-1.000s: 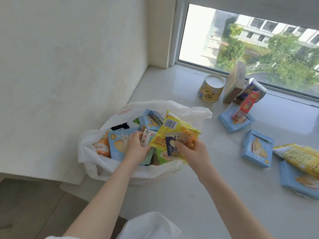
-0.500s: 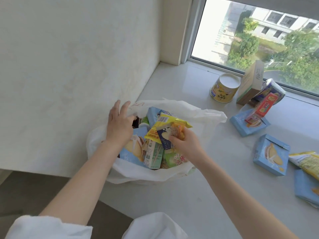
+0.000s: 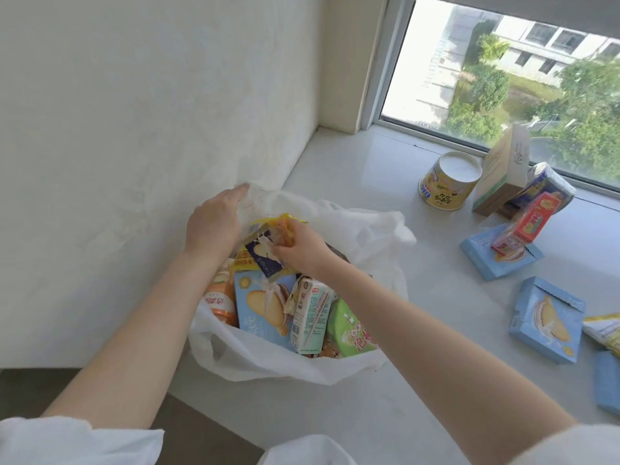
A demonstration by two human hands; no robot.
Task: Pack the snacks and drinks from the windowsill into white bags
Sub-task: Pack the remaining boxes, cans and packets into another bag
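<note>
A white plastic bag (image 3: 268,362) stands open on the windowsill by the wall, stuffed with snacks and drinks: an orange bottle (image 3: 219,302), a blue biscuit box (image 3: 260,305), a pale green drink carton (image 3: 310,318) and a green pack (image 3: 350,332). My left hand (image 3: 214,221) holds the bag's far rim up against the wall. My right hand (image 3: 298,248) grips a yellow snack packet (image 3: 261,255) and has it down inside the bag's mouth.
Loose on the sill to the right lie a yellow tin (image 3: 448,181), a brown carton (image 3: 503,172), a red box (image 3: 528,224) on a blue box (image 3: 493,260), another blue biscuit box (image 3: 545,322) and more packs at the frame edge. The sill's front edge (image 3: 214,414) runs below the bag.
My left hand moved from the snacks up to the bag's far rim and lifted it. My right hand carried the yellow packet farther back and deeper into the bag.
</note>
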